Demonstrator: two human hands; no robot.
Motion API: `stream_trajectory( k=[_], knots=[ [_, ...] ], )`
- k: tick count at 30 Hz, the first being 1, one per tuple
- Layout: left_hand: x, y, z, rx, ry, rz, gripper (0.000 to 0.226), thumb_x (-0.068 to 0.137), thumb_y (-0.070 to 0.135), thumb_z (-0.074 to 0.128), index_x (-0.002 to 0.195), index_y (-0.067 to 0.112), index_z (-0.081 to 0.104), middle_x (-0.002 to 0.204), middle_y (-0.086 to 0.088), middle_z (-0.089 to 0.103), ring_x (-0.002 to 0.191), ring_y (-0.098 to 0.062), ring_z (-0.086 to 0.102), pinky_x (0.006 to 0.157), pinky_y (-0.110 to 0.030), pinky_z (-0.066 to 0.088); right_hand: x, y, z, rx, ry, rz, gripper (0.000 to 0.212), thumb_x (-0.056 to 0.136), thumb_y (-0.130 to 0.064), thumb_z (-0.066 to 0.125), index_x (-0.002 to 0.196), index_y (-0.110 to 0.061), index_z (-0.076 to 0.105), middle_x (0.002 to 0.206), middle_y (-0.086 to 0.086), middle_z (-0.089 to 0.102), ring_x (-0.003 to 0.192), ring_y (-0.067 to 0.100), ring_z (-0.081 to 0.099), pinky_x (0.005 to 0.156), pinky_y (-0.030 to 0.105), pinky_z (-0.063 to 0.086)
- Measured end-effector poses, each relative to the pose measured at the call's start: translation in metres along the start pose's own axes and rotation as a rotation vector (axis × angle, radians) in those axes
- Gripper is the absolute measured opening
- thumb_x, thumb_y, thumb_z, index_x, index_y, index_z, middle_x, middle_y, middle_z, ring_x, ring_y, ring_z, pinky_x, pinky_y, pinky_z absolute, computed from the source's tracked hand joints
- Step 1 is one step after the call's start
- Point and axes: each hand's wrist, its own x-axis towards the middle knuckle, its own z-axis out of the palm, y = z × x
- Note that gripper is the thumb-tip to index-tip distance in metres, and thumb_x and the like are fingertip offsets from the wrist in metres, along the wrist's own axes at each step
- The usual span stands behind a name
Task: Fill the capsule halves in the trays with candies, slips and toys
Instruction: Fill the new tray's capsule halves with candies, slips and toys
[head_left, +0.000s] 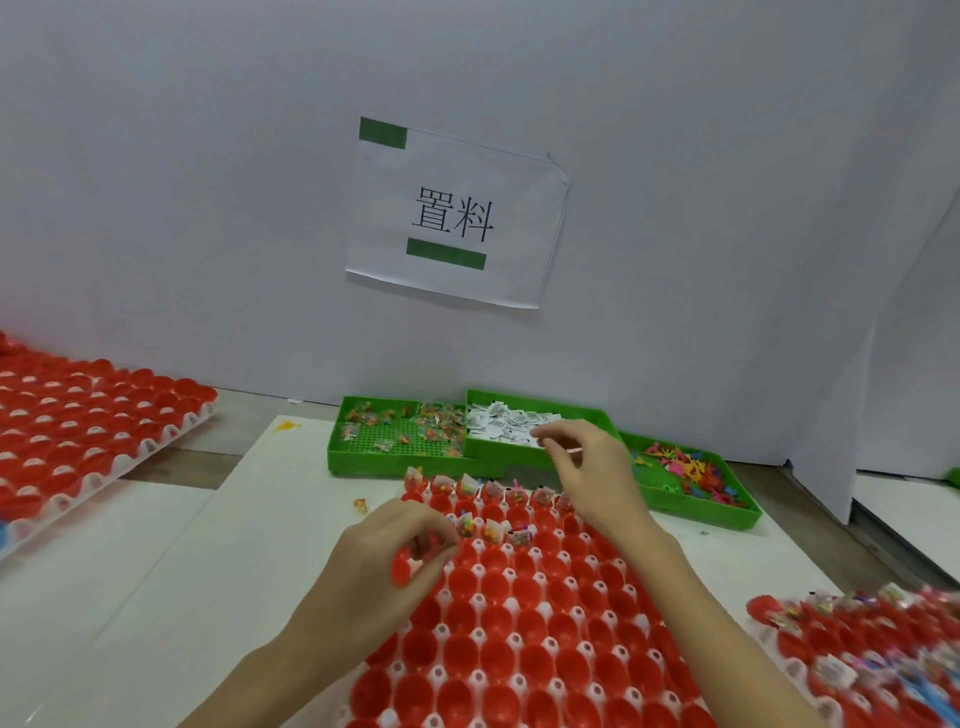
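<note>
Right hand is pinching a slip at centre frame; left hand is curling over capsule halves, contents unclear; fumbling risks a drop.

1. Our left hand, fingers curled, rests on the white tray of red plastic capsule halves.
2. Our right hand pinches something small above the tray's far rows.
3. Behind sit three green plastic bins: wrapped candies, white paper slips, colourful toys.
</note>
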Motion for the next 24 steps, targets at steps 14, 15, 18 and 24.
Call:
stream_trajectory(
  k=[14,15,18,24],
  knots=[
    [0.001,-0.002,-0.003,0.051,-0.008,0.028,0.025,0.088,0.013,0.079,0.096,0.032,0.065,0.094,0.023,0.06,0.083,-0.002,0.059,0.075,-0.012,0.048,0.11,0.02,0.059,-0.444,-0.468,-0.002,0.016,0.092,-0.008,0.073,0.107,-0.008,0.079,0.126,0.01,0.071,0.114,0.026,0.067,0.103,0.044,0.052],
    [0.0,-0.002,-0.002,0.048,-0.01,0.027,0.024,0.088,0.013,0.078,0.096,0.032,0.065,0.094,0.023,0.06,0.083,-0.002,0.059,0.075,-0.012,0.047,0.11,0.02,0.058,-0.45,-0.474,-0.016,0.014,0.092,-0.007,0.073,0.104,-0.007,0.079,0.12,0.01,0.073,0.109,0.026,0.069,0.1,0.043,0.054],
    [-0.002,-0.002,0.0,0.038,-0.023,0.02,0.021,0.089,0.014,0.077,0.096,0.031,0.067,0.094,0.022,0.06,0.083,-0.002,0.059,0.075,-0.013,0.048,0.105,0.019,0.06,-0.467,-0.447,-0.059,0.01,0.094,-0.006,0.068,0.096,-0.002,0.078,0.102,0.012,0.077,0.091,0.024,0.072,0.087,0.04,0.059],
    [0.0,0.001,-0.002,0.03,-0.009,-0.02,0.025,0.087,0.011,0.08,0.094,0.032,0.068,0.093,0.024,0.061,0.079,-0.002,0.061,0.073,-0.014,0.049,0.096,0.026,0.051,-0.38,-0.29,0.008,0.017,0.088,0.001,0.057,0.088,0.015,0.068,0.089,0.029,0.072,0.085,0.039,0.07,0.072,0.048,0.057]
  ],
)
